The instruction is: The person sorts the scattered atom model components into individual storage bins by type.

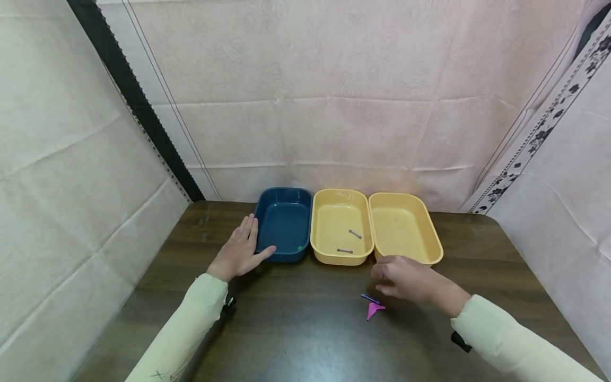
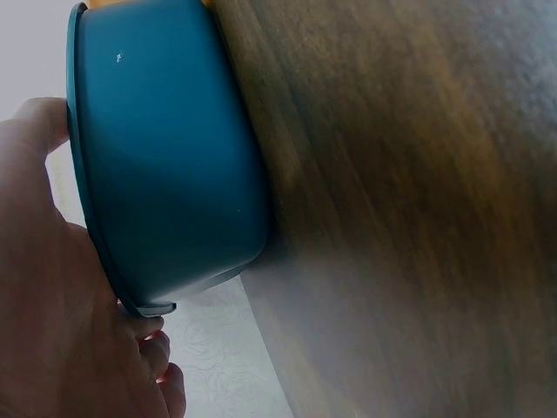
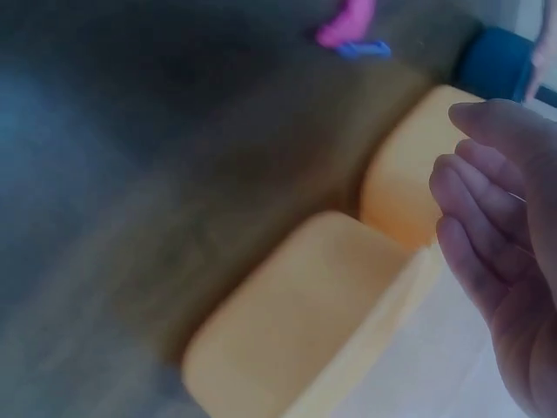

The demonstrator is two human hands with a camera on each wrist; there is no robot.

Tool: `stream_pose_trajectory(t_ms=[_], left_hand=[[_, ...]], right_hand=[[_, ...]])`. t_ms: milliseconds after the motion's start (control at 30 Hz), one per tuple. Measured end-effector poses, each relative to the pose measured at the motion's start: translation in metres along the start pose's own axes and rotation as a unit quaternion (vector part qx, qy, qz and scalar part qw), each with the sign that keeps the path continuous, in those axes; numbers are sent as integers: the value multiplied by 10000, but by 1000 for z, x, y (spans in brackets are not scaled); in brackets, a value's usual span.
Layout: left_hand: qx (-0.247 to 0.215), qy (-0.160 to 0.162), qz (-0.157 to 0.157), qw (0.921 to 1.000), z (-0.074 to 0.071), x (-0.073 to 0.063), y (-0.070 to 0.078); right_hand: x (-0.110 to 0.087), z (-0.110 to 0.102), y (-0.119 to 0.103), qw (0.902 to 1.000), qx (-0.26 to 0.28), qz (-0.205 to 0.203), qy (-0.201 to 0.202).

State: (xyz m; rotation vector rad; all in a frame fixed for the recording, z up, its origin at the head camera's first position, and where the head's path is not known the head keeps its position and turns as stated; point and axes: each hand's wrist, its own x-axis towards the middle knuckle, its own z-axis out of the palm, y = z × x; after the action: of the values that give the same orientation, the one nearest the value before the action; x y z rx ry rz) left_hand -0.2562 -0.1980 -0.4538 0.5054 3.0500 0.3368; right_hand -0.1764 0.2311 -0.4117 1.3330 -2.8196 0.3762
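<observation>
Along the table's far edge, the person's left hand rests at the blue tray, fingers straight along its left rim, thumb spread apart over the near one. The right hand hangs by the near rim of the right-hand yellow tray, fingers loosely bent, thumb standing off from them, nothing visible between. A little blue stick lies on the bare table, a touch left of the right thumb and toward the near edge. Its long axis slants, left end nearer the far edge, right end by the pink piece; whether they touch, I can't tell. The right hand is clearly the nearer.
</observation>
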Motion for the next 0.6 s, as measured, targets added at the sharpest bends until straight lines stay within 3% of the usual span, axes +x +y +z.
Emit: stream_pose_trajectory(t_ms=[133,600], left_hand=[[-22,-5,-2,10000,-1,0,0],[-43,-3,-6,10000,-1,-1,0]], right_hand=[[-6,16,0,9994,175,120,-257],[-14,44,4,9974,526,348,-334]])
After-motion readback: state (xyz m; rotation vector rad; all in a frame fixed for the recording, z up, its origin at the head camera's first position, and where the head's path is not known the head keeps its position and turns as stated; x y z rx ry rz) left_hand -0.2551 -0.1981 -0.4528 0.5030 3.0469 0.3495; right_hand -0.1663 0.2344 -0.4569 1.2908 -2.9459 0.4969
